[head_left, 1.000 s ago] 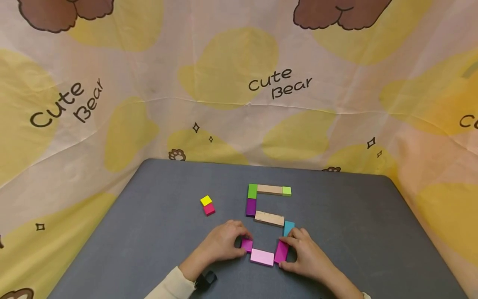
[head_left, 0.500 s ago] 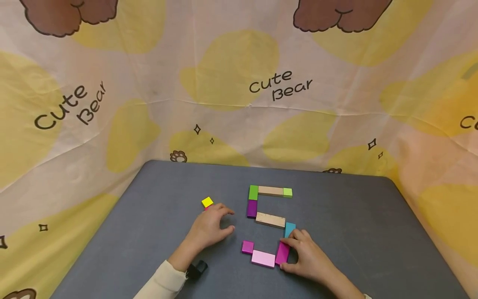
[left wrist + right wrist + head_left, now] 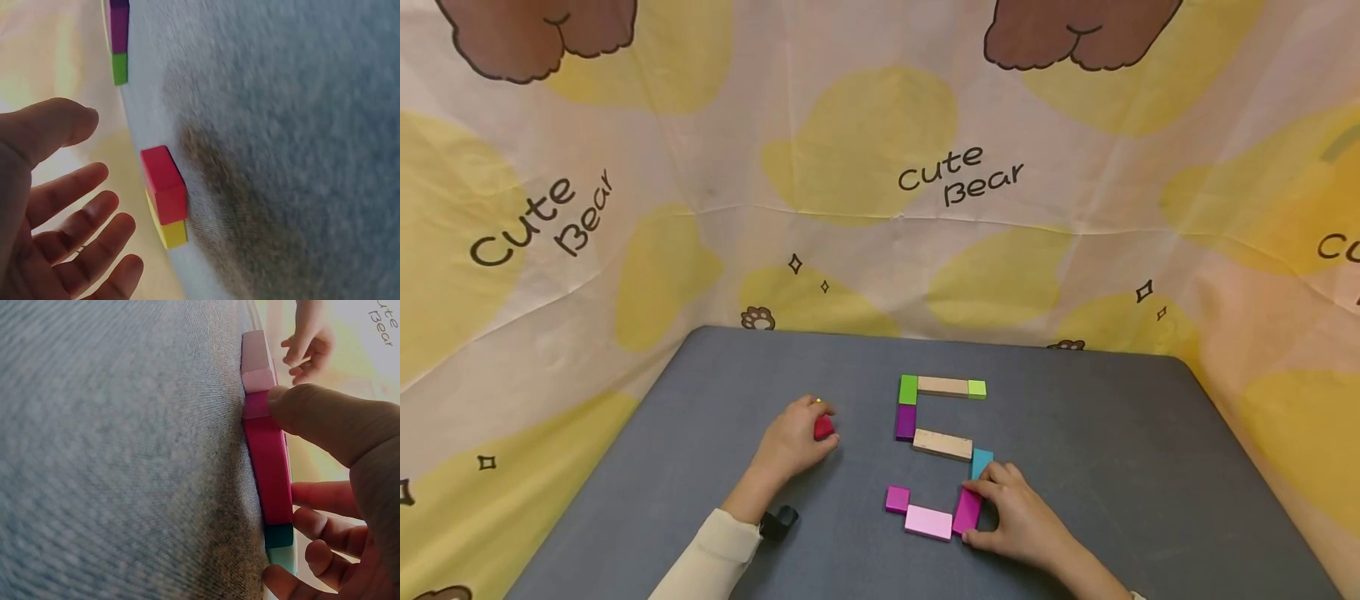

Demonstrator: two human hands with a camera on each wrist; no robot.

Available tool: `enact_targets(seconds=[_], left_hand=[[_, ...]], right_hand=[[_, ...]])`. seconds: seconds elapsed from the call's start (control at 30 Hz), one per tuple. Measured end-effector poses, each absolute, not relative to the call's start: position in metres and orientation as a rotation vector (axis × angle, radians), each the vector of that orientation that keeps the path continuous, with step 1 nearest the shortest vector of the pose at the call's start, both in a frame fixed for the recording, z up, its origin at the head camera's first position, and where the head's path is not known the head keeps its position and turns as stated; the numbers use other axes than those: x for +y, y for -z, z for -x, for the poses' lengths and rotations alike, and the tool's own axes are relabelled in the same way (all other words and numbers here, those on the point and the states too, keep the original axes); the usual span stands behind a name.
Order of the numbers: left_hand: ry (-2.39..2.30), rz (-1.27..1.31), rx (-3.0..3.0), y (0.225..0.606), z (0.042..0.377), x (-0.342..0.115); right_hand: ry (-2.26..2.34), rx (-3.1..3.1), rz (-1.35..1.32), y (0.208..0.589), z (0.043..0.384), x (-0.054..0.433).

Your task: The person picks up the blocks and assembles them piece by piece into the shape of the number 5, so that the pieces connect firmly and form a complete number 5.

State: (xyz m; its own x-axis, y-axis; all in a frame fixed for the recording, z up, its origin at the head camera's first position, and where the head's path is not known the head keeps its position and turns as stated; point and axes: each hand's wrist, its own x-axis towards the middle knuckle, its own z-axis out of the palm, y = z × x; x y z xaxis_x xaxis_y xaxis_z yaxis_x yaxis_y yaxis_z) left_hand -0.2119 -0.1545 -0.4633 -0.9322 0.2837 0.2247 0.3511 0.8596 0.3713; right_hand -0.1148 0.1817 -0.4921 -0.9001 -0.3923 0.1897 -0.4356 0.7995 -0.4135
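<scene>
My left hand reaches over a red block, thumb and fingers spread. In the left wrist view the red block touches a yellow block, and the fingers stand apart from both. My right hand pinches a magenta block by its ends, thumb at the near end, on the table. That block meets a blue block, partly hidden by the fingers, and a pink block. A small magenta cube sits at the pink block's left end.
Farther back, the row continues with a wooden block, a purple block, a green block, another wooden block and a light green cube. A printed cloth hangs behind the grey table.
My left hand has left the small magenta cube and moved left and away from me to the red and yellow blocks. The right hand stays on its magenta block.
</scene>
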Motion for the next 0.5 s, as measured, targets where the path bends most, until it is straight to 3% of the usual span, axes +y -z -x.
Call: enact_targets(seconds=[0.5], left_hand=[[0.597, 0.427, -2.952, 0.4704, 0.2220, -0.1585]], right_hand=[[-0.708, -2.887, -0.659, 0.4916, 0.1137, 0.1810]])
